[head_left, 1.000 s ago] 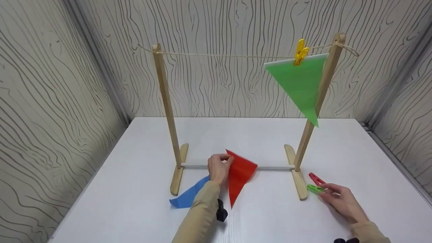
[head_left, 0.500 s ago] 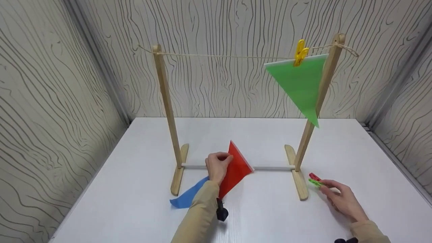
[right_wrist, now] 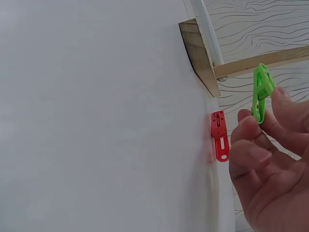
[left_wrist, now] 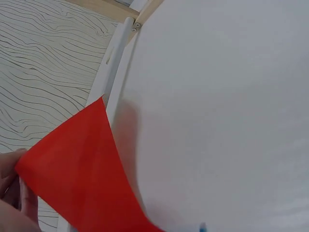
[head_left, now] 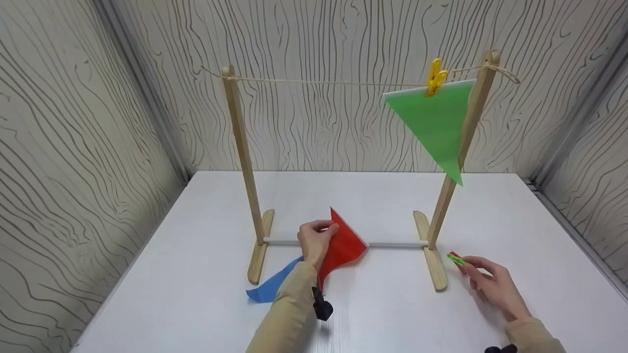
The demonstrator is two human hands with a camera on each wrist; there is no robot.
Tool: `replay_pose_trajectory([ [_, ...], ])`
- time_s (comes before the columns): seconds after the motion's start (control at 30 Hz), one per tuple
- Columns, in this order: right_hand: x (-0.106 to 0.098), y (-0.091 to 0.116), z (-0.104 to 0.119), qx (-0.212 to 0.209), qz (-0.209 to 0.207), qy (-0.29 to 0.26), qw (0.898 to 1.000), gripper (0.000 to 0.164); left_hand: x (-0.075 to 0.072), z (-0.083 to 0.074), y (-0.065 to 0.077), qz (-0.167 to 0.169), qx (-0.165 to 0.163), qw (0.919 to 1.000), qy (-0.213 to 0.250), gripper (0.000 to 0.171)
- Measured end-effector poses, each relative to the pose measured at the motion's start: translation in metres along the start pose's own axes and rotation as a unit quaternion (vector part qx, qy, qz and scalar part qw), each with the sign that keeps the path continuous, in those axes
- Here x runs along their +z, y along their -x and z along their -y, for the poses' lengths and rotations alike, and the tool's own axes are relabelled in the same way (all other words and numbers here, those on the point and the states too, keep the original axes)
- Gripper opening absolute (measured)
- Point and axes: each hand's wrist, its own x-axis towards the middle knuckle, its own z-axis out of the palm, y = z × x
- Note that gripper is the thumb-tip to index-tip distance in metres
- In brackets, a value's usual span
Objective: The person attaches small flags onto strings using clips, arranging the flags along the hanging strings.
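Observation:
My left hand [head_left: 315,241] pinches a red triangular pennant [head_left: 346,246] by its edge, above the stand's white crossbar. In the left wrist view the red pennant [left_wrist: 87,169] spreads out from the fingertips. To the right, my right hand [head_left: 495,284] holds a light green clothespin [right_wrist: 262,92] between thumb and fingers. A red clothespin [right_wrist: 219,136] lies on the table just beyond it, partly covered by the green one in the head view. Under my left forearm lies a blue pennant [head_left: 274,284], partly hidden by the sleeve.
A wooden stand with a left post [head_left: 244,157] and a right post [head_left: 463,147] carries a string [head_left: 314,81]. From it hangs a green pennant [head_left: 436,117] under a yellow clothespin [head_left: 435,78]. The white crossbar [head_left: 397,244] joins the stand's feet. Patterned panels enclose the table.
The red pennant has turned in my left hand, its white-edged side now slanting more steeply. My right hand has lifted the green clothespin slightly, so it now overlaps the red one.

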Motion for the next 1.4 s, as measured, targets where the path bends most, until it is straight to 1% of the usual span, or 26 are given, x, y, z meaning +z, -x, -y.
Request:
replay_pose_trajectory([
  [0.1,0.001,0.000,0.004,-0.003,-0.007,-0.016,1.000,0.060,0.000,-0.001,0.000,-0.001,-0.010,0.9999,0.005,0.013],
  [0.2,0.002,0.001,0.008,-0.003,-0.020,-0.037,0.999,0.059,0.000,-0.003,0.001,0.004,-0.024,0.9996,0.018,0.012],
  [0.3,0.004,0.002,0.012,-0.009,-0.029,-0.068,0.997,0.044,-0.001,-0.006,0.001,0.014,-0.036,0.9986,0.036,0.012],
  [0.37,0.005,0.002,0.014,-0.017,-0.034,-0.091,0.995,0.028,-0.002,-0.008,0.002,0.022,-0.044,0.9974,0.053,0.012],
  [0.43,0.006,0.002,0.017,-0.026,-0.035,-0.112,0.993,0.018,-0.002,-0.011,0.002,0.028,-0.055,0.9944,0.085,0.012],
  [0.53,0.009,0.002,0.022,-0.035,-0.039,-0.137,0.989,0.016,-0.003,-0.014,0.002,0.037,-0.059,0.9911,0.113,0.014],
  [0.63,0.014,0.003,0.029,-0.043,-0.049,-0.160,0.985,0.020,-0.005,-0.017,0.001,0.042,-0.051,0.9908,0.118,0.016],
  [0.67,0.016,0.004,0.032,-0.049,-0.053,-0.170,0.983,0.021,-0.005,-0.017,0.000,0.042,-0.042,0.9923,0.109,0.017],
  [0.7,0.018,0.004,0.034,-0.056,-0.056,-0.180,0.981,0.022,-0.006,-0.018,0.000,0.042,-0.034,0.9925,0.110,0.018],
  [0.8,0.024,0.007,0.041,-0.087,-0.064,-0.212,0.971,0.026,-0.005,-0.021,-0.001,0.040,-0.020,0.9901,0.133,0.023],
  [0.9,0.028,0.010,0.050,-0.118,-0.067,-0.235,0.963,0.027,-0.004,-0.026,-0.002,0.046,-0.008,0.9868,0.155,0.035],
  [1.1,0.033,0.012,0.067,-0.155,-0.070,-0.265,0.949,0.028,-0.005,-0.041,-0.002,0.071,-0.010,0.9835,0.166,0.061],
  [1.23,0.036,0.011,0.079,-0.171,-0.065,-0.291,0.939,0.033,-0.005,-0.050,-0.002,0.084,-0.024,0.9824,0.165,0.075],
  [1.33,0.038,0.010,0.086,-0.177,-0.063,-0.305,0.934,0.034,-0.006,-0.056,-0.001,0.096,-0.035,0.9815,0.161,0.079],
  [1.4,0.040,0.009,0.090,-0.178,-0.063,-0.313,0.931,0.031,-0.006,-0.060,-0.001,0.109,-0.032,0.9798,0.165,0.075],
])
